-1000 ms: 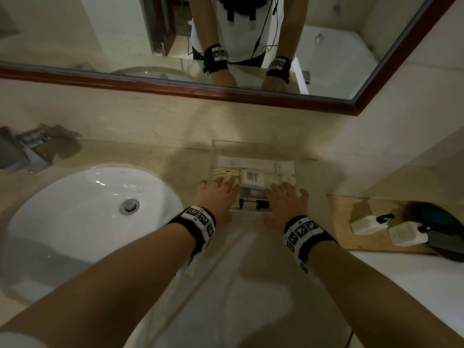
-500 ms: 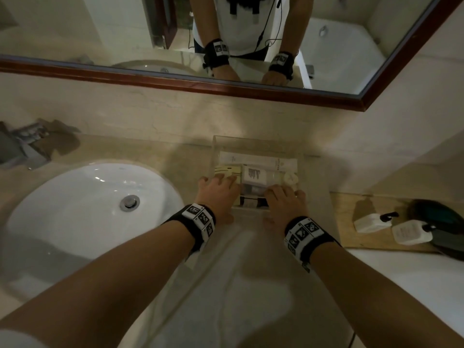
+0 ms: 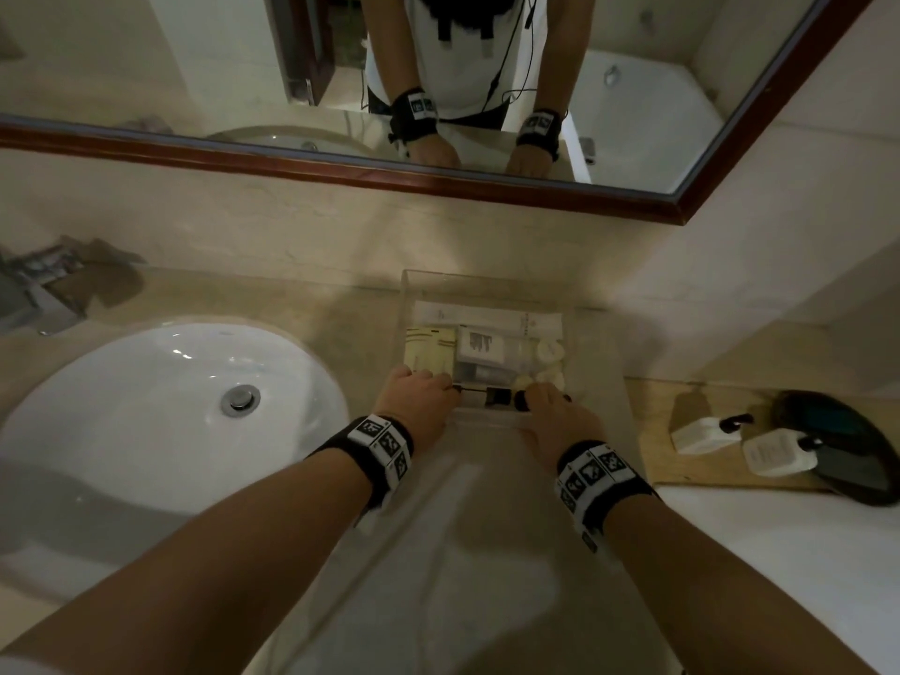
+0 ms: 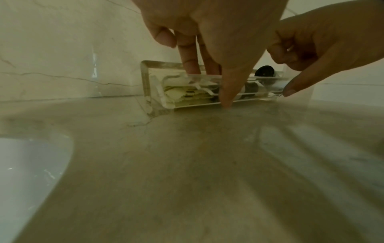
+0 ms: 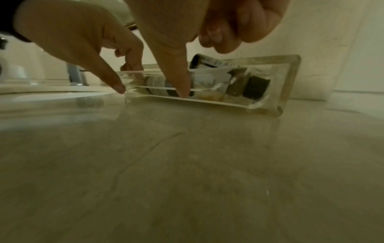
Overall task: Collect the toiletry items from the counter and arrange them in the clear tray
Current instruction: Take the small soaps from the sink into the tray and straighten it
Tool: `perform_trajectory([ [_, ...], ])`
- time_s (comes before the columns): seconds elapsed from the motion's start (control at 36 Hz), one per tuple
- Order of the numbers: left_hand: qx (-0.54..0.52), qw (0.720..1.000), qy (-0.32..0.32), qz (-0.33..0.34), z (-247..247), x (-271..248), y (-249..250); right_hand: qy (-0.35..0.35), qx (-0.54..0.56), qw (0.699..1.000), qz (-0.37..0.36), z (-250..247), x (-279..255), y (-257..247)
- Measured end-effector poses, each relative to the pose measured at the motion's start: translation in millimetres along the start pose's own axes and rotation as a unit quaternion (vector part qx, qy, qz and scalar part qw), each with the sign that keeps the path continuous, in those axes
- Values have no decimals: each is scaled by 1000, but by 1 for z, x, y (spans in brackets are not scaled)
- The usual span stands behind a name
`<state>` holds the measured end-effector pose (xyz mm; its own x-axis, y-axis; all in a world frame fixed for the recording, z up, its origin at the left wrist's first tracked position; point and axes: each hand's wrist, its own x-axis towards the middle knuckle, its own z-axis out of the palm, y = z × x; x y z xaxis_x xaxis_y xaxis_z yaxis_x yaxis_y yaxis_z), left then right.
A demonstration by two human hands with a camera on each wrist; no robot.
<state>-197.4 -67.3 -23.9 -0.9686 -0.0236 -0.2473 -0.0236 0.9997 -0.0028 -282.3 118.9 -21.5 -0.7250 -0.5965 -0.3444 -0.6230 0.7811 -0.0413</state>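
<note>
The clear tray [image 3: 402,309] stands on the marble counter against the back wall. It holds a long white tube [image 3: 487,319], pale yellow sachets [image 3: 428,350], a white labelled bottle [image 3: 479,345], small round white caps [image 3: 550,353] and a dark black-capped bottle [image 3: 492,397] along the near wall. My left hand [image 3: 450,389] pinches the near wall of the clear tray [image 4: 145,82], thumb outside and fingers inside. My right hand [image 3: 535,401] grips the same wall of the clear tray [image 5: 290,82] further right, thumb pressed on the outside and fingers curled over the rim.
A white sink [image 3: 146,406] lies to the left, with the faucet [image 3: 34,285] behind it. At the right a wooden board [image 3: 682,472] carries two white pump bottles [image 3: 701,433] [image 3: 779,455] and a dark dish [image 3: 852,445]. A framed mirror [image 3: 341,168] hangs above.
Both hands have drawn back from over the items to the tray's near wall. Their fingers now curl down over the rim.
</note>
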Motion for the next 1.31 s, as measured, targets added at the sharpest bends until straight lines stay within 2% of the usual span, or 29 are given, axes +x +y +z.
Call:
perform_trajectory([
  [0.11, 6, 1000, 0, 9, 0, 1, -1, -50, 13, 997, 55, 3, -1, 12],
  [0.28, 10, 1000, 10, 15, 2, 0, 5, -40, 29, 995, 92, 1, -9, 30],
  [0.47, 14, 1000, 18, 4, 1, 2, -1, -55, 10, 995, 82, -5, -2, 31],
  [0.72, 0, 999, 35, -13, 5, -3, 4, 14, 13, 1000, -12, 1, -7, 25],
  [0.86, -10, 1000, 27, -6, 10, -8, 7, -14, -23, 999, -42, 12, -12, 24],
  [0.94, -20, 999, 30, -11, 11, -9, 8, -19, -33, 999, -35, 14, -14, 21],
  [1.08, -19, 999, 28, -12, 9, -9, 7, 1, -17, 1000, 17, 10, -16, 22],
  [1.31, -12, 999, 26, -19, 6, -7, 6, 12, -25, 999, 18, 9, -11, 20],
])
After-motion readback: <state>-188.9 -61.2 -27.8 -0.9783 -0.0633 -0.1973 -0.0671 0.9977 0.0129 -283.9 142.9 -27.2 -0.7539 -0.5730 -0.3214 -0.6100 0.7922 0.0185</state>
